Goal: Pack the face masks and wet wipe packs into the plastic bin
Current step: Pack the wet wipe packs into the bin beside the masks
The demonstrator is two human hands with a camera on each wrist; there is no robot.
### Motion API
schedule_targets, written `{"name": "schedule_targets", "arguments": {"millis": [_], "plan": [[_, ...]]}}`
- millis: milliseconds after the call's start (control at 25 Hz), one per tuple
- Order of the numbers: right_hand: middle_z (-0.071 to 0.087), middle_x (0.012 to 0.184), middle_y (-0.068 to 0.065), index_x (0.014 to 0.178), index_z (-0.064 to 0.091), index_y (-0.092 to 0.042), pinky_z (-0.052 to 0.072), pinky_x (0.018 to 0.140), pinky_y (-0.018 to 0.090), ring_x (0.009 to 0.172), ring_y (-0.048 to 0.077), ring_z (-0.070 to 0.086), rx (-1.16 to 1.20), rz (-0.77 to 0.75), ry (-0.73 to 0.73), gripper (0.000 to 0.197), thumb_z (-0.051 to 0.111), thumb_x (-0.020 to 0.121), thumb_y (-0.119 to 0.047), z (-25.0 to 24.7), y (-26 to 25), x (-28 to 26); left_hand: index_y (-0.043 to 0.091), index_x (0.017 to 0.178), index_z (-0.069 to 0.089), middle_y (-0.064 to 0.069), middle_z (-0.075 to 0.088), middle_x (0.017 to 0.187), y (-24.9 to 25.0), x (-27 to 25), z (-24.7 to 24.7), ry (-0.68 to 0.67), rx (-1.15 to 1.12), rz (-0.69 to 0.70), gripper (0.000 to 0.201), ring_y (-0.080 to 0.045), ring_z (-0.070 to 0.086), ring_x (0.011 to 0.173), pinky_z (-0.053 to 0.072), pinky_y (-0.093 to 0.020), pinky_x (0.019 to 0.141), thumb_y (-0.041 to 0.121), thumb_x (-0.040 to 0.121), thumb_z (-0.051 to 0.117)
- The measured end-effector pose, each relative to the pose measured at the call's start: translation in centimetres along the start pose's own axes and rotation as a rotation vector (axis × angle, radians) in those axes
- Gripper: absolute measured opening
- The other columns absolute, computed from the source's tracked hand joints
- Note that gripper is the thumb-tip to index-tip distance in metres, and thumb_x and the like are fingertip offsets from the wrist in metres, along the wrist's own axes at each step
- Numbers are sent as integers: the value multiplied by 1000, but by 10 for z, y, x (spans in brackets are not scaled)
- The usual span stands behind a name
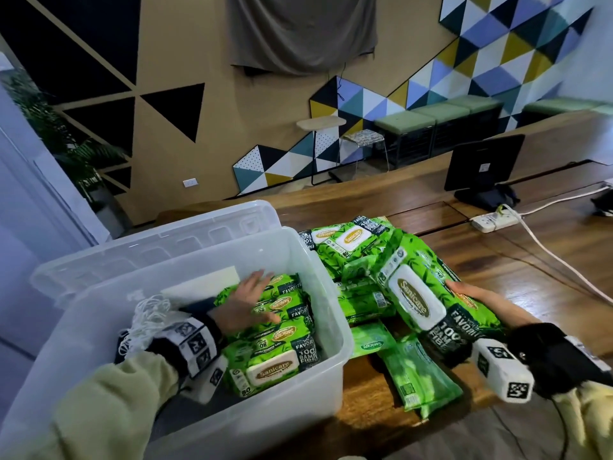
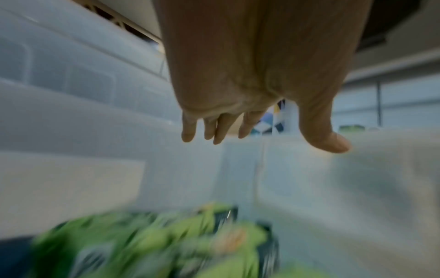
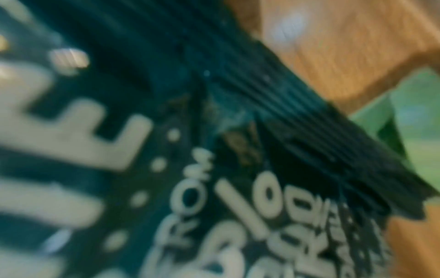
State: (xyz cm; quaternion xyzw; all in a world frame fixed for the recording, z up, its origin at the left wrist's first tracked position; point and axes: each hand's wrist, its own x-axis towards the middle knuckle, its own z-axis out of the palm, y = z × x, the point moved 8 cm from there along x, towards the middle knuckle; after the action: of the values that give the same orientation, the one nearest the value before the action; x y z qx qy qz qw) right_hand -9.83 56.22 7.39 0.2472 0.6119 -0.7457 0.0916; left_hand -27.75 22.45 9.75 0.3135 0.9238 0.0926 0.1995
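Lower right of the head view: right hand [image 1: 477, 298] holds a wet wipe pack [image 1: 428, 303] from beneath/behind, tilted, lid side up. Its fingers are mostly hidden by the pack, so curl can't be told exactly, but the pack looks carried by this hand. Right wrist view shows only the pack's dark printed end [image 3: 166, 150] filling the frame, blurred, w/ wooden table [image 3: 333, 56] behind.

Lower left: plastic bin [image 1: 331, 346] sits on the table edge, w/ left hand [image 1: 247, 302] inside, fingers spread and fairly straight, palm down on the packed wipes [image 1: 282, 356] along the bin's right wall. Left wrist view agrees: fingers [image 2: 219, 129] straight, slightly apart, thumb out, nothing pinched; green packs blurred below. Face masks [image 1: 149, 317], white ear loops tangled, lie in the bin's left part, partly under the wrist.

Centre: loose pile of wipe packs [image 1: 351, 247] on the table just right of the bin, some flat ones [image 1: 418, 376] nearer.

Step judged: bring the held pack over the rim into the bin. To do well: left hand should press the row flat and then clear off, so the new pack lands flat on top or in the gap toward the far wall, lid up like the others. Keep masks from bunching under it.

Far: bin lid [image 1: 159, 240] behind the bin; monitor [image 1: 481, 164] and power strip [image 1: 494, 222] upper right.
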Motion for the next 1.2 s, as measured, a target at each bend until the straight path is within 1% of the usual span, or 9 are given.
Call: {"name": "schedule_targets", "arguments": {"millis": [120, 200, 360, 480, 560, 760, 920, 1040, 1200], "plan": [[75, 84, 5, 78, 79, -21, 54, 53, 19, 66, 12, 71, 125, -150, -50, 67, 90, 20, -53, 28, -31, -14, 22, 150, 15, -2, 12, 158, 36, -3, -60, 155, -242, 124, 132, -15, 11, 145, 9, -27, 114, 98, 43, 35], [73, 91, -6, 80, 77, -30, 53, 57, 13, 72, -2, 69, 95, -314, -23, 77, 86, 10, -62, 34, -57, -8, 31, 144, 27, 1, 25, 155, 64, -9, -89, 185, -485, 220, 115, -8, 24, 140, 21, -24, 113, 91, 49, 49], [70, 99, -19, 78, 75, -41, 43, 105, 27, 93, -10, 62, 43, -446, -130, 51, 81, 35, -67, 75, -102, 0, 29, 146, 18, 4, 34, 149, 118, -21, -123, 207, -659, 343, 124, -10, 43, 130, 40, -19, 103, 84, 45, 63], [70, 81, -27, 61, 72, -47, 50, 76, 10, 79, -14, 64, -74, -500, -293, 32, 79, 34, -62, 137, -138, -22, 17, 142, 29, -4, 53, 133, 109, -32, -143, 338, -1021, 253, 96, -15, 63, 101, 57, -33, 80, 45, 62, 75], [74, 85, -13, 73, 77, -36, 54, 62, 16, 77, 1, 70, -93, -452, -453, 40, 77, 40, -58, 176, -152, -34, 12, 126, 49, -6, 66, 112, 84, -48, -154, 453, -1183, 198, 62, -15, 68, 85, 58, -31, 64, 25, 69, 69], [55, 127, -15, 123, 50, -26, 44, 98, 23, 108, 0, 57, -748, -689, -439, 89, 79, 45, -60, 244, -182, -28, 12, 110, 59, 1, 74, 93, 16, -100, -149, 624, -1267, 82, 34, -15, 70, 79, 59, -31, 65, 20, 77, 66], [62, 118, -2, 125, 47, -18, 44, 102, 35, 110, 15, 60, -794, -697, -503, 80, 87, 57, -23, 279, -177, -19, 19, 110, 59, 6, 71, 103, -23, -140, -164, 640, -997, 9, 76, -10, 66, 94, 57, -30, 81, 56, 48, 85], [59, 117, -1, 121, 46, -20, 45, 97, 30, 109, 18, 57, -1043, -704, -557, 76, 88, 58, -22, 297, -158, -8, 23, 128, 49, 11, 54, 124, -19, -155, -184, 640, -507, -45, 84, -1, 50, 113, 40, -28, 104, 69, 61, 68], [58, 115, 1, 123, 44, -19, 47, 93, 35, 104, 19, 57, -1248, -646, -654, 76, 86, 60, -23, 315, -129, -1, 28, 135, 43, 14, 54, 125, 25, -113, -132, 76, -122, -57, 94, 0, 51, 109, 40, -19, 93, 75, 57, 64]]}}
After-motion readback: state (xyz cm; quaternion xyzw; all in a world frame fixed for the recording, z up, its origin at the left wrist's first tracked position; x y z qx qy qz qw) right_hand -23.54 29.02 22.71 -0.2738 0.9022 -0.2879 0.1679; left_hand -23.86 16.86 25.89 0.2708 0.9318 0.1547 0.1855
